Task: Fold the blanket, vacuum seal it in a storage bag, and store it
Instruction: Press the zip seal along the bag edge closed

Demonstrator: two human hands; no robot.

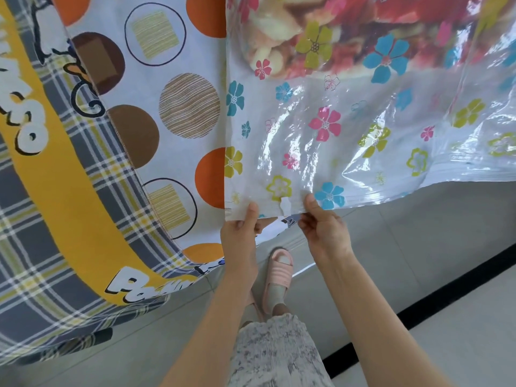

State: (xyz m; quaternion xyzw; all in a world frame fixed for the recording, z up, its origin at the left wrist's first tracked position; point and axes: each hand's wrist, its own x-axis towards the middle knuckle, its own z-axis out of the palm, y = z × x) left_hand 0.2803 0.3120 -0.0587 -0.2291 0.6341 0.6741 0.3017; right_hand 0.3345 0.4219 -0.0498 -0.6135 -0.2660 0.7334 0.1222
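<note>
A clear plastic storage bag point(349, 141) printed with coloured flowers lies over the bed's edge, its open end hanging towards me. A red, pink and cream blanket point(312, 26) shows through the bag at the top. A small white slider clip point(285, 205) sits on the bag's zip edge. My left hand point(240, 233) pinches that edge just left of the clip, thumb on top. To the clip's right, my right hand point(321, 227) pinches the same edge.
The bed carries a sheet with brown and orange circles point(156, 107) and a plaid and yellow cover point(55, 219) hanging at left. Below is grey tiled floor point(446, 247) with a black strip at right. My foot in a pink slipper point(279, 275) stands under the bag.
</note>
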